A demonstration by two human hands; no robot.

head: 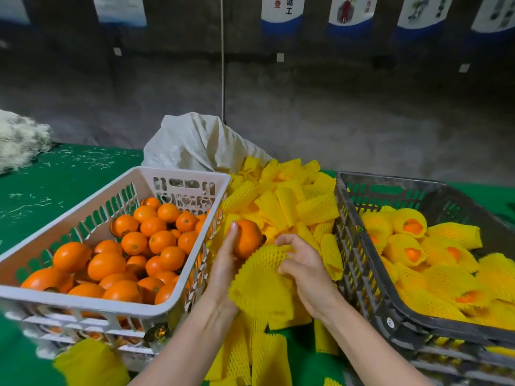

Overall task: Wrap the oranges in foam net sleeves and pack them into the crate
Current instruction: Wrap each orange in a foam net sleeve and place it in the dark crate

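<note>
**Orange and sleeve meet over the pile**

The left hand grips one orange, thumb up its near side and fingers curled behind it, holding it just above the near edge of the pile of yellow sleeves. The right hand, also over the near edge of the pile, pinches the open rim of a single sleeve with bent fingers. The sleeve's mouth touches the underside of the orange, which is still bare.

Left of the pile stands a white crate full of bare oranges. Right of the pile stands a dark crate holding wrapped oranges, orange skin showing at the ends of their sleeves. Behind the pile slumps a white sack. The pile lies on a green cloth. Far to the pile's left, on that cloth, is a heap of pale fibres.
</note>
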